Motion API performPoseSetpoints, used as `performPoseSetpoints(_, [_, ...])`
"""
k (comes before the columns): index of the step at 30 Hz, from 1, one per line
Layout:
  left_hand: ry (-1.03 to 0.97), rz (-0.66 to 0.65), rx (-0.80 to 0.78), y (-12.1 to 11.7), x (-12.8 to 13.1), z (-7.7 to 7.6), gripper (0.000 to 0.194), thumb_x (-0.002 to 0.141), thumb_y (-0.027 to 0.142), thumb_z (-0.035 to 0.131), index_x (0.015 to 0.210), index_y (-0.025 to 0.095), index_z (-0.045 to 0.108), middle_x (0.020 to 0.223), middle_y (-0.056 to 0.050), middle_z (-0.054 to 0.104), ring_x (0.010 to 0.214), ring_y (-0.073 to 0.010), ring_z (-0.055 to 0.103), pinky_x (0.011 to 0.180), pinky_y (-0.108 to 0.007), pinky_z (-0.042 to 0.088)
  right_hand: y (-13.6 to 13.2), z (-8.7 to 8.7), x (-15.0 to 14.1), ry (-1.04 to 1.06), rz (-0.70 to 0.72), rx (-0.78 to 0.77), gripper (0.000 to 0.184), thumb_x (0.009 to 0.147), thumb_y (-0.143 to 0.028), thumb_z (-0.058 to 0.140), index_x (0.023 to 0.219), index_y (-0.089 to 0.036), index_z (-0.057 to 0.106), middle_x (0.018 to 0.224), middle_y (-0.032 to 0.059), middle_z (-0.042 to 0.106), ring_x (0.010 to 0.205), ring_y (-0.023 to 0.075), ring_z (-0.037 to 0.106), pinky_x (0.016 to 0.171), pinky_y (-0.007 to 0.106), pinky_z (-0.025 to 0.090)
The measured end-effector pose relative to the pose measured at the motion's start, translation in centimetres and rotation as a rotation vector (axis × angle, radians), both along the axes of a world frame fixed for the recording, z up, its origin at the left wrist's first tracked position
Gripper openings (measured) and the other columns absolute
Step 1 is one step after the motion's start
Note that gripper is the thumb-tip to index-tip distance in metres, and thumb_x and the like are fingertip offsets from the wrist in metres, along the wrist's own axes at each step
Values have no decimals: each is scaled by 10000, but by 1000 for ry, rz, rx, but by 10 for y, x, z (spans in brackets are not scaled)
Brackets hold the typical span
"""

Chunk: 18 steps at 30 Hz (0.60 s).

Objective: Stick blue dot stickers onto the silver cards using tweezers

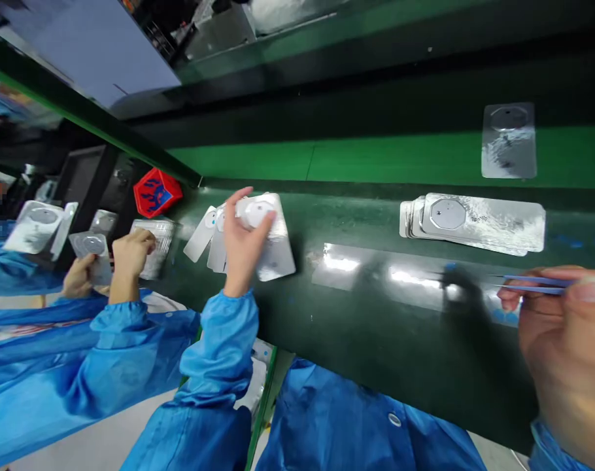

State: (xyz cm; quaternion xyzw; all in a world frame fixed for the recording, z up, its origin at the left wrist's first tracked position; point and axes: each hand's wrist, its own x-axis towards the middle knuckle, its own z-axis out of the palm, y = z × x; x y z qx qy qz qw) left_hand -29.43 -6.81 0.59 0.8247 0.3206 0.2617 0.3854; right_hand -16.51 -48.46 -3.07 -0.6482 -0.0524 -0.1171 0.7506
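My left hand (241, 248) lies over silver rectangular plates (276, 252) at the left of the green work surface. Its thumb and forefinger are spread apart around the white round area on the top plate. Whether the fingertips touch that plate, I cannot tell. At the right edge my right hand (567, 333), slightly blurred, pinches purple-blue tweezers (537, 286) whose tips point left. Below the tips a shiny clear strip (376, 271) lies flat, with blue spots at its right end. Beyond it rests a fanned stack of silver plates (498, 222) with white octagonal patches.
A single plate-like card (509, 147) leans on the green back ledge (356, 159). Left of me, a co-worker's hands (128, 255) handle a similar plate beside another stack (163, 245). A red box (157, 193) with blue marks stands near the green post (106, 131).
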Motion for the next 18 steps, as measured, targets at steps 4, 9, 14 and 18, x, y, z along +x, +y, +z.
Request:
performPoseSetpoints(4, [204,236,253,72,-14,15,835,1013,459,881,1720,168,546,1513,-220,757,1475,-468,706,1313,-678,557,-7,2,3,-1,38,-38,218,1041,-549,935,959,-351,897,831,49,753,601,326,725,477,524,564])
performPoseSetpoints(9, [276,138,453,72,39,26,707,1011,377,810,1664,166,644,1689,-260,651,1685,-543,504,1450,-779,346,-26,1,31,-105,11,-92,302,1032,-577,959,950,-304,858,777,46,762,573,276,696,526,463,549])
performPoseSetpoints(14, [124,-461,119,-24,173,36,489,1032,374,867,1492,233,782,1727,-200,670,1759,-489,432,1481,-763,314,-44,-13,52,-123,-24,-122,321,1086,-572,929,959,-294,832,739,27,754,565,256,669,550,442,551])
performPoseSetpoints(18, [-57,-743,-303,-95,279,33,479,1108,468,907,1492,209,786,1629,-164,732,1535,-393,689,1298,-656,604,-51,-29,62,-126,22,-164,444,1135,-668,861,1010,-247,794,755,-8,761,578,198,700,571,349,597])
